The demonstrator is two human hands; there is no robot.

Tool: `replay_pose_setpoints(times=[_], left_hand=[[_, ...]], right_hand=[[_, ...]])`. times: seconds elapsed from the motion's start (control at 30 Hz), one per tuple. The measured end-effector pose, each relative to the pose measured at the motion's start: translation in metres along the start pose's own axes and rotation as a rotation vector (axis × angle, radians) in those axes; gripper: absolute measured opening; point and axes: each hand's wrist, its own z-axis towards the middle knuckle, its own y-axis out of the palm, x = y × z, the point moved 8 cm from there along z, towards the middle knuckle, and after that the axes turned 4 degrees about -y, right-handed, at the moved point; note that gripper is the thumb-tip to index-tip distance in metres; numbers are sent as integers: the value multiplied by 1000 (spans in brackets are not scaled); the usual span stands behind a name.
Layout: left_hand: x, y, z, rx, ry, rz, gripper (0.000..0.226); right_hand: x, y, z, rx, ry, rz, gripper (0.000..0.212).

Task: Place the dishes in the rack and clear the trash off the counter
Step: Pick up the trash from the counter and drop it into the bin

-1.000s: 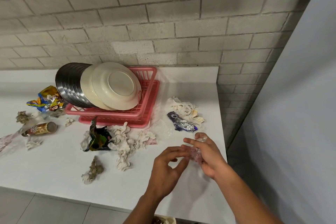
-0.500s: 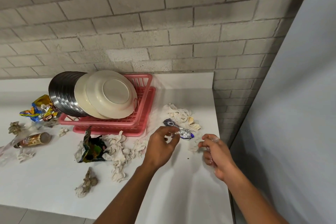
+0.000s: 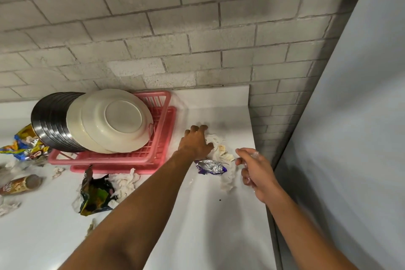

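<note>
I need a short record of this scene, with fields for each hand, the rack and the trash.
left hand: on the crumpled tissue beside the rack; grip unclear
right hand: holds clear plastic
rack: pink, holds cream plates and steel plates
other trash: foil wrapper on the counter, between the hands

Upright plates (image 3: 122, 119) in pink rack (image 3: 98, 158)

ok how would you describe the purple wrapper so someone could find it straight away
Start at the pink plastic dish rack on the white counter and look right of its front corner. There, between the left hand gripping crumpled white tissues and the right hand holding clear plastic film, lies a crumpled purple and silver foil wrapper. It is the only shiny, coloured piece among plain white tissues.
</note>
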Motion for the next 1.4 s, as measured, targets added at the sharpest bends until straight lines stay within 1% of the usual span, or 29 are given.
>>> replay_pose_setpoints(times=[0.1,0.17,0.2,0.27,0.33,0.47,0.57,0.63,0.7,0.8,0.9,0.97,1.03,1.13,1.2,1.3,1.33,1.4], left_hand=[[-2,14,18,-103,-21,42,79],[-3,24,22,-147,-9,61,74],[-4,28,23,-148,-2,64,68],[-5,28,25,-84,7,59,51],[-6,19,24,32,15,49,39],[-3,-18,15,227,65,-34,33],[-2,-50,2,290,88,-140,32],[-1,-63,-11,272,111,-196,33],[7,-65,-31,215,189,-210,33],[23,-49,-69,102,301,-224,34],[37,-29,-97,63,311,-324,36],[43,-16,-106,92,266,-405,34],[44,-8,-113,189,201,-474,34],[43,2,-123,278,141,-527,23],[48,4,-128,299,173,-507,26],[56,2,-135,354,282,-427,28],[56,3,-135,339,300,-414,27],[54,10,-135,256,310,-414,25]], right_hand=[[-3,0,6,1,-1,5,17],[-3,-1,8,4,3,8,18],[-2,-1,9,5,8,8,19],[0,-1,11,4,16,5,19],[2,0,13,4,20,6,20],[4,2,15,-15,20,14,23],[3,8,16,-20,22,-3,33],[1,13,16,-19,31,-6,44],[0,18,16,-23,45,-19,55],[1,30,12,-82,88,-22,63],[4,46,9,-180,102,23,68],[5,52,5,-211,84,41,65],[7,52,1,-213,94,67,58],[10,47,-1,-196,126,133,48],[12,41,0,-157,130,148,41],[15,31,1,-96,103,160,22],[16,27,1,-74,93,171,17],[19,17,2,-31,84,199,11]])
